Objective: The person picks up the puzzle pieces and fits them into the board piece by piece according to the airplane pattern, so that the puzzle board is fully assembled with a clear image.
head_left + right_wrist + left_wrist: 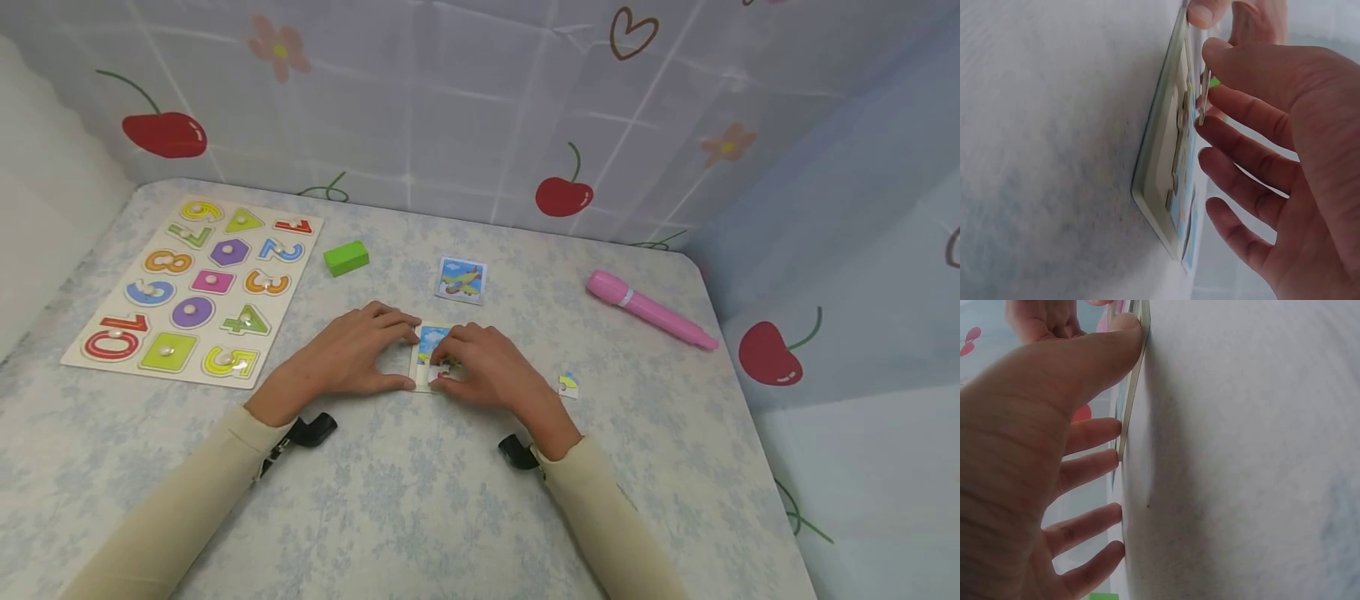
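Note:
A small jigsaw board (pixel 422 385) with a raised pale rim lies flat on the table, part of its blue-sky picture filled in. My left hand (pixel 348 354) rests at its left side, with thumb and fingers extended and touching the edge. Over the board, my right hand (pixel 491 367) pinches a thin puzzle piece (pixel 1204 94) between thumb and fingertips, held slightly off the surface in the right wrist view. The right hand hides much of the board in the head view. Another puzzle piece (pixel 568 384), yellow and blue, lies right of that hand.
Behind the board lies an airplane picture card (pixel 461 280). A green block (pixel 347 258) and a number-and-shape peg board (pixel 172 308) are at the left. A pink pen-shaped object (pixel 652 312) lies at the right. Cherry-patterned curtains (pixel 450 108) border the table.

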The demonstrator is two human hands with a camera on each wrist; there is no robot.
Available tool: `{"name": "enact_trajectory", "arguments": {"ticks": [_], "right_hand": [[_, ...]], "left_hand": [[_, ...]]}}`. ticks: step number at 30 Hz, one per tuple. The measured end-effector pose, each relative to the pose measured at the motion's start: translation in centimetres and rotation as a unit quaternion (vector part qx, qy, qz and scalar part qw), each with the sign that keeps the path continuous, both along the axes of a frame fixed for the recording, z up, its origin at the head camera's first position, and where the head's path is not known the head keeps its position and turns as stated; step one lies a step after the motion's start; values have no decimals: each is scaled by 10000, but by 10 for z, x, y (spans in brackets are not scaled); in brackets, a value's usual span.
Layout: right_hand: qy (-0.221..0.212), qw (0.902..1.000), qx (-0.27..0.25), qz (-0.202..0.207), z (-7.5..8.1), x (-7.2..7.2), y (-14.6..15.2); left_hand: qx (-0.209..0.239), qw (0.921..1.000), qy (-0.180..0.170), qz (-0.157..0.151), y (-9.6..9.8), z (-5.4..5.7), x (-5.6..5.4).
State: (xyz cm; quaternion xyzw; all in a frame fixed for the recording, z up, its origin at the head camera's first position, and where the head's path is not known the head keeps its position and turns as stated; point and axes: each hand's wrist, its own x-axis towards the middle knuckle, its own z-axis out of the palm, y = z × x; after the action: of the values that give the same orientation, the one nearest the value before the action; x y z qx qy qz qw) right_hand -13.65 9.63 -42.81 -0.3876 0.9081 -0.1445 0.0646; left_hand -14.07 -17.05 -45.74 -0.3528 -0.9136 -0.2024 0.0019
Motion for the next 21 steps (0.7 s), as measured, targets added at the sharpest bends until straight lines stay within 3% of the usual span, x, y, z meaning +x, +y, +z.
{"name": "enact_trajectory", "arguments": {"ticks": [6, 21], "right_hand": [[-38, 9996, 277, -68, 0, 4, -10], [647, 9964, 552, 49, -4, 8, -20]], "left_hand": [[-9, 10000, 15, -13, 0, 0, 0], [-70, 10000, 9, -12, 0, 0, -1]]}}
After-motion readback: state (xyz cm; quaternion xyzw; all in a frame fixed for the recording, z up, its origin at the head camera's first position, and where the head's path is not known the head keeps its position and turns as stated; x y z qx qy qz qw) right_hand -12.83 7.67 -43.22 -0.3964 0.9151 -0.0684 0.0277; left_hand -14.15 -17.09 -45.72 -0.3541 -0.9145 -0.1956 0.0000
